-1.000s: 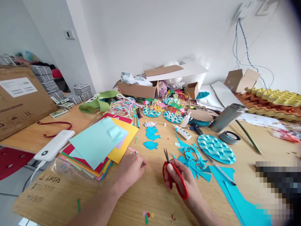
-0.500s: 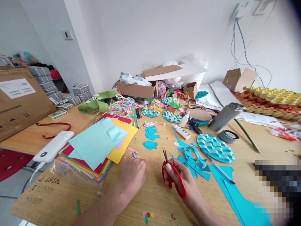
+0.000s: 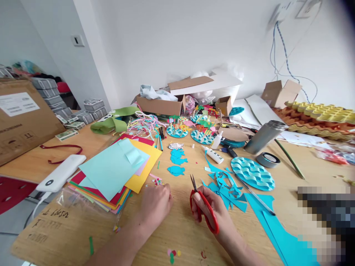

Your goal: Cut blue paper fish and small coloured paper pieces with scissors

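Observation:
My right hand (image 3: 209, 207) is wrapped round red-handled scissors (image 3: 203, 210), their narrow blades pointing away from me and nearly together. My left hand (image 3: 157, 203) rests closed on the table to the left of them; whatever its fingers hold, if anything, is hidden. Just beyond the hands lie blue paper fish (image 3: 176, 170) in a column, with a white fish (image 3: 175, 146) bearing dark lines at the far end. Small coloured paper dots (image 3: 157, 181) are scattered beside my left hand. Cut blue paper scraps (image 3: 226, 188) lie to the right of the scissors.
Stacked coloured paper (image 3: 111, 166) and a white power bank (image 3: 62, 173) lie on the left. Toward the right are a blue wavy paper oval (image 3: 253, 173), glue bottles (image 3: 214, 155), a steel flask (image 3: 264, 137) and a pen (image 3: 259, 199). Cardboard boxes (image 3: 161, 106) and egg trays (image 3: 318, 118) stand behind.
The whole view has shifted slightly, so things appear a little further left. Both hands keep nearly the same pose, and the scissors stay in my right hand.

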`<state>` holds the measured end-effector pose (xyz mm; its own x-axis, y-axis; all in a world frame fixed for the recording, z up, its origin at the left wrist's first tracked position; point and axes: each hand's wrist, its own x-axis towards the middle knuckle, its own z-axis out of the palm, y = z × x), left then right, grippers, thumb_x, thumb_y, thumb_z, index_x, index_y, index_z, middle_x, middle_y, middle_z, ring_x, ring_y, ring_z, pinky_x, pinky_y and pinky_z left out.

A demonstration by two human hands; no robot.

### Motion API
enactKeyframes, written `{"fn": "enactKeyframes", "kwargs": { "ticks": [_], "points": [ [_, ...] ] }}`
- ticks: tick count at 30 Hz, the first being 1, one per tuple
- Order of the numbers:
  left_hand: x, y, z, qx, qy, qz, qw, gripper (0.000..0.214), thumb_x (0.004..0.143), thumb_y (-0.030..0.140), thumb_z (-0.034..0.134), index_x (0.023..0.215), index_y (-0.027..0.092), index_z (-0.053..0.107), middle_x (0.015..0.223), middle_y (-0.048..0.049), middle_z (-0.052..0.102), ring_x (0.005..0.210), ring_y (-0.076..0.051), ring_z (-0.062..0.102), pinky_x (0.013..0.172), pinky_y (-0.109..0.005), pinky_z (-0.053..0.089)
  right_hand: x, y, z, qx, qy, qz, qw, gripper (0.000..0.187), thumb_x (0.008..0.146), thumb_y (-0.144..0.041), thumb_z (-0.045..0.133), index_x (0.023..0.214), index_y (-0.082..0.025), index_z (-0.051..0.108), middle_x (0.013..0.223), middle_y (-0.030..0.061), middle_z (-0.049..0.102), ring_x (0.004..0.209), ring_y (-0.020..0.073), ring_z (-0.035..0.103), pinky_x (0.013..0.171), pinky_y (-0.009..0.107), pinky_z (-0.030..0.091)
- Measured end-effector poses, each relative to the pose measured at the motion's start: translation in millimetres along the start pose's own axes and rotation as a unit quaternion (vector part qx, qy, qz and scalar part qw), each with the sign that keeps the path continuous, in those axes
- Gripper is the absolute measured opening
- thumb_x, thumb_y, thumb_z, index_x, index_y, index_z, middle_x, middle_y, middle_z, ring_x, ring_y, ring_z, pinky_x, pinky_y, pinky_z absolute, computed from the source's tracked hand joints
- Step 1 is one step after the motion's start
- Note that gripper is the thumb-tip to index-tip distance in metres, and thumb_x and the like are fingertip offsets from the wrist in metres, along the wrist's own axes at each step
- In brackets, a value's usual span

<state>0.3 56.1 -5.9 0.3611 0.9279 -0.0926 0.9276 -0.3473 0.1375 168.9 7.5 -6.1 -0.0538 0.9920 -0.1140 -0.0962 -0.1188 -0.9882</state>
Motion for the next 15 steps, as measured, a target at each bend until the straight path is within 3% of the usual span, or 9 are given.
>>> {"fn": "enactKeyframes", "kwargs": {
  "ticks": [15],
  "points": [
    [5.3, -8.8, -2.5, -0.064, -0.017, -0.01, 0.998, 0.015, 0.084, 0.022, 0.052, 0.084, 0.02, 0.067, 0.08, -0.0062, 0.073, 0.081, -0.023, 0.068, 0.067, -0.029, 0.044, 2.0, 6.4, -1.9, -0.007, 0.008, 0.006, 1.0, 0.044, 0.074, -0.058, 0.068, 0.068, -0.021, 0.046, 0.056, -0.0039, 0.054, 0.041, 0.01, 0.049, 0.04, 0.022, 0.039]
  ]
}}
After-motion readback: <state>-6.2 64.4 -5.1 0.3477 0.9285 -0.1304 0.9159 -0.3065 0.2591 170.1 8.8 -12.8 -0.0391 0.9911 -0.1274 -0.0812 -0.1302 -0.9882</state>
